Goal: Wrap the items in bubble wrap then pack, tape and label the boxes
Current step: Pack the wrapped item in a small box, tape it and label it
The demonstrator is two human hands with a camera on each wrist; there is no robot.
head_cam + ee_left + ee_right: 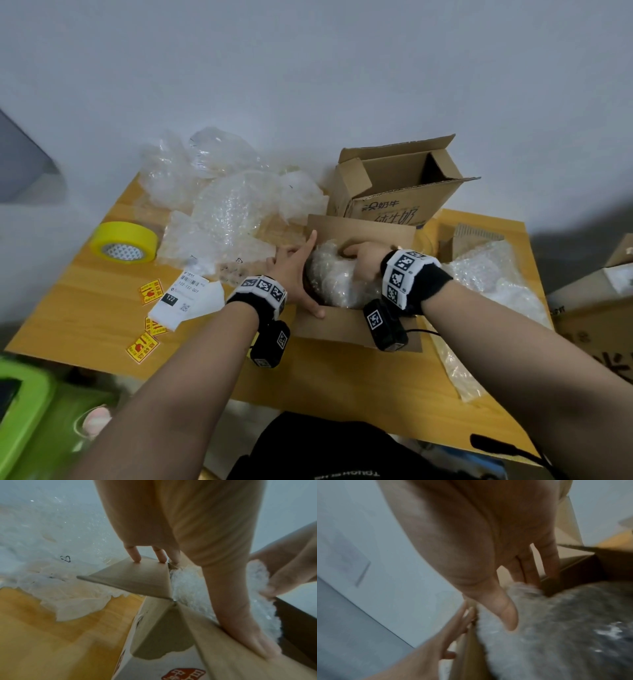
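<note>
While scanning from the left of the table [85,308]: yellow tape roll [124,242] at far left edge, red-yellow stickers [143,346] and white shipping label [186,297] just right of it, loose bubble wrap [226,209] heaped behind.

Centre: open brown box [342,329], flaps up, holding a dark rounded item swathed in clear bubble wrap, i.e. wrapped item [339,277], sitting partly above the rim.

Left hand [295,274] spread flat, fingers straight, braced along the box's left flap and edge; clamped on nothing. Right hand [363,262] on top of wrapped item, fingers curled down over its far side, gripping it.

Behind right: second open box [394,192] with printed characters. Far right: more bubble wrap sheet [493,274].

Left wrist view only: fingertips [135,557] touching the flap's far edge, thumb [248,632] lying along the near flap, red print on box side. Right wrist view, blurred: thumb [503,609] against wrap, dark box interior beyond.
</note>
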